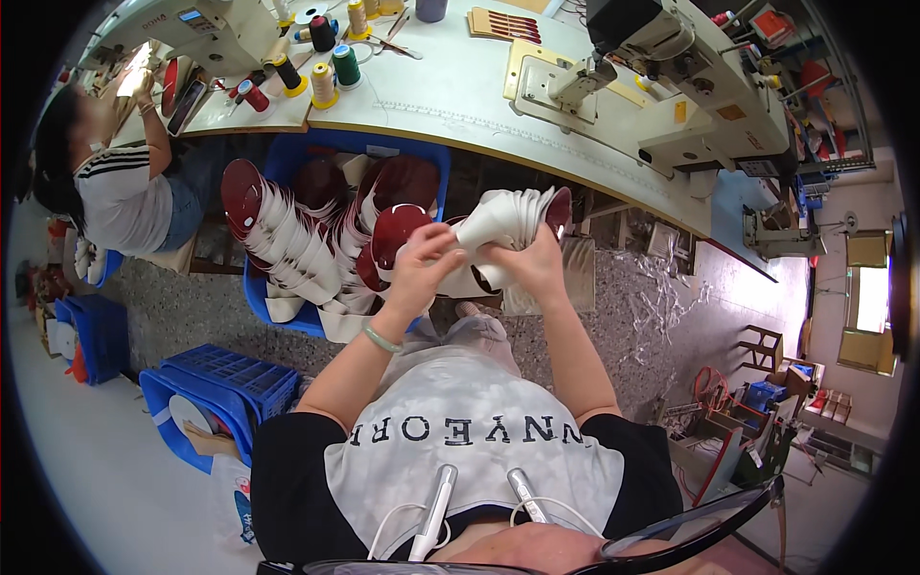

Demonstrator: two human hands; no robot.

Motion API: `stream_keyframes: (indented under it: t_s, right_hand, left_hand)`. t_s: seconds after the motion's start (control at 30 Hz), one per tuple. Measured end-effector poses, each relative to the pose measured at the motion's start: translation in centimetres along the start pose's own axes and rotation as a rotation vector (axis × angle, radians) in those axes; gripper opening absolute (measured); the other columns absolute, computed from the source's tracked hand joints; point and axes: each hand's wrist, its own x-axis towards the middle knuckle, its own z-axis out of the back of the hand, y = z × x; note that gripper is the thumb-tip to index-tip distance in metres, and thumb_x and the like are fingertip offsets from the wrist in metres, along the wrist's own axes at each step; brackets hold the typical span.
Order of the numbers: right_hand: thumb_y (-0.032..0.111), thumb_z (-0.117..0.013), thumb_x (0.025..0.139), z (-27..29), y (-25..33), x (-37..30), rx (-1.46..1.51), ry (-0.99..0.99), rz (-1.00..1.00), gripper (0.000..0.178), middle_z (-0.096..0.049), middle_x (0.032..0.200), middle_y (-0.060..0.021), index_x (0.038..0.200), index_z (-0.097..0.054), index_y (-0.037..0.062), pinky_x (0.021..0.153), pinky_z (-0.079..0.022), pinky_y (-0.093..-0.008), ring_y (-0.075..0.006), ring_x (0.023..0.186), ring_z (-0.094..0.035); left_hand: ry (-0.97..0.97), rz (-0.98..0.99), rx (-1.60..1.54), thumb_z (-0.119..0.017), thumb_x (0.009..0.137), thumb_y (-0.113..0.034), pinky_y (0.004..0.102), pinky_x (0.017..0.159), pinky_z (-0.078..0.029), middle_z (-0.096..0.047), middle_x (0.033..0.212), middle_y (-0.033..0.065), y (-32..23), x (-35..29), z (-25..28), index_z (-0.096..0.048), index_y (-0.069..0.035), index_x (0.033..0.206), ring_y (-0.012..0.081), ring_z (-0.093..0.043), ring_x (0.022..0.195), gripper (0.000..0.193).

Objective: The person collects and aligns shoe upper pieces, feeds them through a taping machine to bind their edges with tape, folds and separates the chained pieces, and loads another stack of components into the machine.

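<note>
I see both of my hands raised in front of my chest, over the gap between my knees and the desk (460,96). My left hand (422,264) and my right hand (532,264) are closed around a fanned bundle of cut pieces (513,218), white on one face and dark red on the other. The left hand's fingers curl over the bundle's near end, the right hand grips it from below, and the pieces splay out above the right knuckles. My hands cover the lower part of the bundle, so I cannot tell how many pieces are in it or exactly which fingers pinch it. A pale green bracelet (381,337) sits on my left wrist.

Just beyond my left hand stands a blue crate (287,163) packed with more stacks of the same red-and-white pieces (287,240); my forearm hides its near right corner, and its far edge runs under the desk. On the desk I make out thread cones (324,81) in yellow, green, red and black, a flat card with red strips (503,24) and a sewing machine (671,86) whose top is cut off by the frame's edge. A second machine (192,29) at the upper left is bent by the lens and partly out of view.

A co-worker in a striped-sleeve shirt (125,192) sits at the far left, hands hidden near that machine. More blue crates (216,393) lie on the floor to my left; their contents are hard to read.
</note>
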Motion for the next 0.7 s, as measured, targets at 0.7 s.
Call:
stream_keyframes:
  t_s: [0.7]
  right_hand:
    - [0.033, -0.086, 0.060, -2.5, 6.6, 20.6, -0.288, -0.303, 0.613, 0.057, -0.061, 0.107, -0.0107, 0.104, -0.063, 0.0054, 0.076, -0.051, -0.0353, -0.0299, 0.085, -0.065]
  left_hand:
    - [-0.291, -0.005, -0.619, -0.060, 0.092, -0.012, 0.0292, 0.098, -0.034, -0.045, 0.121, 0.0028, 0.9, -6.1, 6.7, -0.064, -0.002, 0.098, 0.0135, -0.047, 0.111, 0.012]
